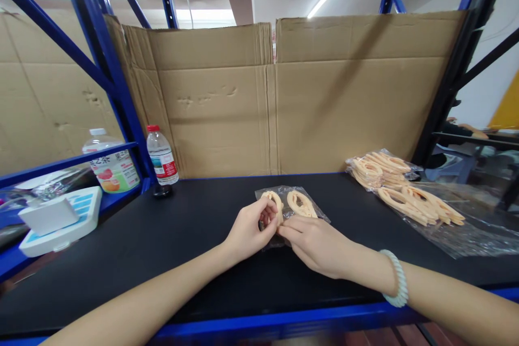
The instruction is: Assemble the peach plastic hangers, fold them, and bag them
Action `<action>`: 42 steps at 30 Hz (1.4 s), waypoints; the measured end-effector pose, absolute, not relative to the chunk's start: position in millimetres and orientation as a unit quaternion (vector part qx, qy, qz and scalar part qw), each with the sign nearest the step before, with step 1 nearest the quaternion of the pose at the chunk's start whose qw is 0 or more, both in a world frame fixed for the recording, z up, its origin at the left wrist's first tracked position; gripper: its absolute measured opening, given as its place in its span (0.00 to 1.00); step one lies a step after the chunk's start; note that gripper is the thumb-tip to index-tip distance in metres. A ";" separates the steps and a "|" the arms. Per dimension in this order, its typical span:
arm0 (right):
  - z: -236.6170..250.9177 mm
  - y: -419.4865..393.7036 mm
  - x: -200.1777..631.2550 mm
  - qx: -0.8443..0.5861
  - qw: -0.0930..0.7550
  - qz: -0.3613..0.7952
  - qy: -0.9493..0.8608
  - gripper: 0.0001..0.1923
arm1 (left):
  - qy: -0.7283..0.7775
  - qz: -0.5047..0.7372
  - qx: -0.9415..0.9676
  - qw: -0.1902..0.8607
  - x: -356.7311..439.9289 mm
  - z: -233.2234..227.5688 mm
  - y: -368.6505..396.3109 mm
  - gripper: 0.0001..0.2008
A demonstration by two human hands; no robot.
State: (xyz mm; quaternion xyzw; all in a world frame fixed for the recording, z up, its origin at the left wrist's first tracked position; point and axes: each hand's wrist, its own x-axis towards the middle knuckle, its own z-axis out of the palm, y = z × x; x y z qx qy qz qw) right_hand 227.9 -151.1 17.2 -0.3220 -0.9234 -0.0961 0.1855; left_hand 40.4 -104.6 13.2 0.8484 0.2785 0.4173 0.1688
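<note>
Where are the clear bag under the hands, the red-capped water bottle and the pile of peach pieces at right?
Clear bag (310, 206), head view: its right half, over a peach piece.
Red-capped water bottle (162, 158), head view: mid body, at the label.
Pile of peach pieces (379, 170), head view: upper stack.

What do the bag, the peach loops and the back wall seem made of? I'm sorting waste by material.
Bag: thin clear plastic film, glossy and crinkled. Peach loops: probably moulded plastic or rubber, matte; hard to tell. Back wall: brown corrugated cardboard, creased, dull.
</note>
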 end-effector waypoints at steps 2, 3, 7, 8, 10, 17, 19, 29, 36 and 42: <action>16.1 -150.6 224.5 -0.326 0.182 -0.097 -0.923 0.13 | 0.274 0.415 0.851 0.170 39.7 12.8 -104.5 0.02; 15.2 -150.2 223.1 -0.334 0.184 -0.101 -0.919 0.13 | 0.270 0.414 0.852 0.172 39.4 12.7 -104.4 0.02; 10.1 -148.8 222.0 -0.351 0.193 -0.119 -0.908 0.17 | 0.261 0.405 0.858 0.179 39.0 13.7 -104.2 0.03; 8.9 -149.0 222.5 -0.354 0.195 -0.126 -0.906 0.18 | 0.261 0.404 0.858 0.179 39.0 14.2 -104.2 0.03; 7.3 -150.5 223.3 -0.359 0.194 -0.141 -0.902 0.21 | 0.260 0.404 0.859 0.178 39.2 15.2 -104.3 0.03; 5.1 -152.3 221.8 -0.334 0.173 -0.145 -0.915 0.24 | 0.265 0.405 0.858 0.169 37.9 15.8 -104.1 0.04; 2.9 -149.0 222.0 -0.346 0.173 -0.154 -0.909 0.27 | 0.264 0.403 0.860 0.168 37.8 15.4 -104.3 0.04; 10.6 -149.8 233.2 -0.360 0.213 -0.246 -0.874 0.20 | 0.254 0.396 0.865 0.176 38.1 16.7 -103.4 0.06; 12.7 -156.1 240.6 -0.369 0.234 -0.349 -0.829 0.20 | 0.258 0.384 0.877 0.130 35.8 11.9 -102.6 0.08; 11.1 -158.9 237.7 -0.362 0.222 -0.340 -0.839 0.20 | 0.258 0.378 0.880 0.130 34.8 11.4 -102.2 0.08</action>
